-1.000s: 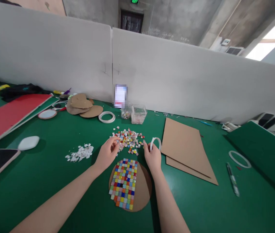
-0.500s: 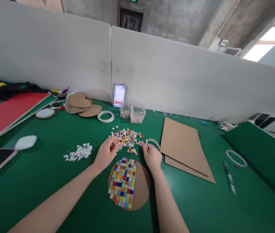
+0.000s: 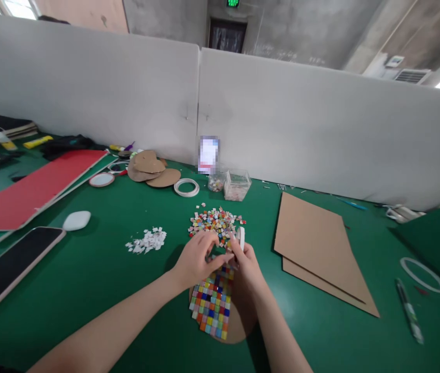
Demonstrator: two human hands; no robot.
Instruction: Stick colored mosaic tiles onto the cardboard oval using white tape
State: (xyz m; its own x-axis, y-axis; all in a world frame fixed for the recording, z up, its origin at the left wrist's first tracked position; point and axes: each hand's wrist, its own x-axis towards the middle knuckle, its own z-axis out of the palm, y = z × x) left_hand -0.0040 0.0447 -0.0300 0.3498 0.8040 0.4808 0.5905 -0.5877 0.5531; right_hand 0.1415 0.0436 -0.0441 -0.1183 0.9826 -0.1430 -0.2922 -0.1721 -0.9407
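Observation:
A round cardboard disc (image 3: pixel 243 313) lies on the green table, its left part covered by rows of coloured mosaic tiles (image 3: pixel 212 305). Over its top edge, my right hand (image 3: pixel 246 261) is closed on a white tape roll (image 3: pixel 242 237), which stands on edge between the fingers. My left hand (image 3: pixel 198 256) reaches in from the left with thumb and index finger apart, the thumb tip close to the right fingertips. Whether a small tile lies between the fingertips is too small to tell. Loose coloured tiles (image 3: pixel 215 220) are heaped just behind both hands.
White scraps (image 3: pixel 147 241) and a phone (image 3: pixel 13 269) lie left. Behind are a second tape roll (image 3: pixel 186 187), a clear box (image 3: pixel 237 185), a lit screen (image 3: pixel 208 154) and cardboard pieces (image 3: pixel 147 163). Cardboard sheets (image 3: pixel 316 243) and a pen (image 3: pixel 410 311) lie right.
Both hands have come together over the disc's top edge. The tape roll has been lifted upright in my right hand. The view has shifted left.

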